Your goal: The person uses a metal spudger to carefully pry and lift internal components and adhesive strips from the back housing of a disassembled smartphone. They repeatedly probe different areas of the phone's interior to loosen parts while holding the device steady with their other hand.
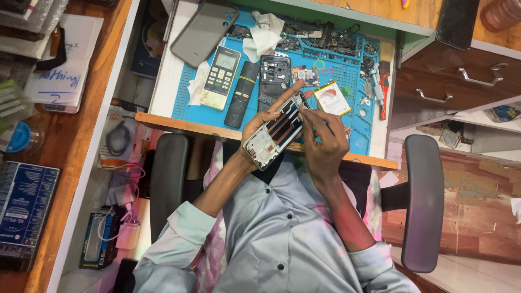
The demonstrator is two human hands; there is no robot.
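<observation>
My left hand [256, 126] holds an opened phone frame [273, 135] from below, tilted, with its inside facing up and copper-coloured strips showing. My right hand [325, 142] is on the frame's upper end, with thumb and forefinger pinched at a small part near its top corner. Both hands hover over the front edge of the wooden desk [168, 122], just short of the blue work mat [191, 111].
On the mat lie a white remote [220, 77], a black remote [242, 94], a stripped phone body [273, 76], a flat battery [332, 98], crumpled tissue [265, 33] and red-handled tools [382, 87]. A grey phone case [203, 31] is behind. Drawers [456, 81] stand right; chair armrests [423, 201] flank me.
</observation>
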